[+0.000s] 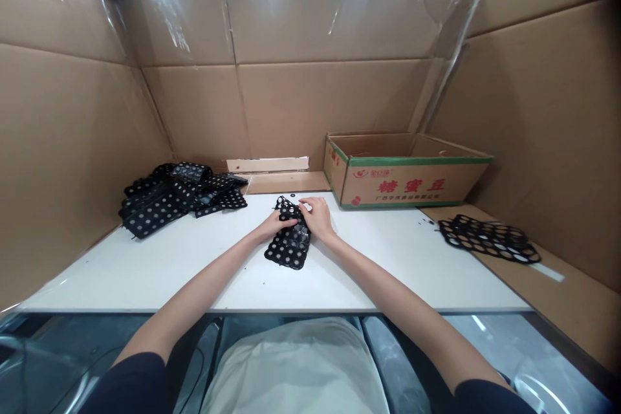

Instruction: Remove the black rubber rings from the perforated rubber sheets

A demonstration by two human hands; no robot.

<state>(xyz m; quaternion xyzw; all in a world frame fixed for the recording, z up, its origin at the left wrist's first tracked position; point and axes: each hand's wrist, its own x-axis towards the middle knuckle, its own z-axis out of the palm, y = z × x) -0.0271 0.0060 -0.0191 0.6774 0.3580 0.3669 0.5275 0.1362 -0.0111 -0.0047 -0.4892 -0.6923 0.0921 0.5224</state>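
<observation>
A black sheet (pixel 287 252) with rows of pale round spots lies over the middle of the white table. Open ring-like holes show along its far end. My left hand (pixel 277 225) grips it from the left side, with the thumb laid across its top. At the upper right edge of the same sheet, my right hand (pixel 317 217) has its thumb and fingers pinched together; whatever is between the fingertips is too small to make out. A tiny dark ring (pixel 292 195) sits on the table just beyond the hands.
Left of me is a heap of black spotted sheets (pixel 182 194). An open cardboard box (pixel 412 184) with green edging stands at the back right. Black sheets with large open holes (pixel 488 239) rest on cardboard at the right. Tall cardboard walls (pixel 334 97) surround the table (pixel 194 278).
</observation>
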